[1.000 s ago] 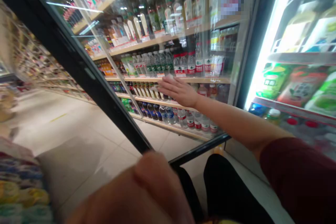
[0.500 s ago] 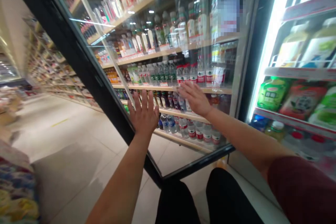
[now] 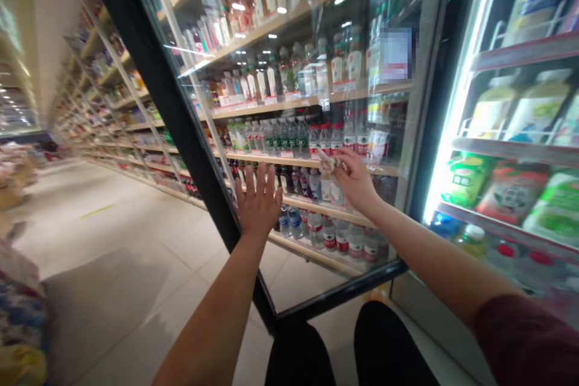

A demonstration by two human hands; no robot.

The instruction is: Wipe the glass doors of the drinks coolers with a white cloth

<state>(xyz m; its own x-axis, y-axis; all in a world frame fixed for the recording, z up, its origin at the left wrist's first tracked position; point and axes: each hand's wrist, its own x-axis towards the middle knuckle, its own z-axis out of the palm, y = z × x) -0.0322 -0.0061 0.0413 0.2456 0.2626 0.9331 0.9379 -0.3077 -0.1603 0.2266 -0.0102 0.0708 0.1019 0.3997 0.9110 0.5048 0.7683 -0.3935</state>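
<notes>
Head view: left hand [image 3: 259, 202] touches glass door [image 3: 181, 117] (right hand [image 3: 358, 184] pinches wad [image 3: 332, 163]).

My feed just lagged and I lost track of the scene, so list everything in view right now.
glass door: one, black frame, swung open, centre.
crumpled wad: one, pale, pinched against the glass; cloth or paper, cannot tell.
aisle shelves: many rows, wood-edged, full of bottles, seen through and left of the glass.
cooler shelves: several, brightly lit, far right.
cooler bottles: several, green and red labels, on those shelves, blurred.
floor: pale tiles, left.
packaged goods: multicoloured, blurred, bottom left.
left hand: fingers spread, flat on the glass by the frame.
right hand: closed on the wad.
legs: two, black trousers, bottom centre.
sleeve: dark red, bottom right.
</notes>
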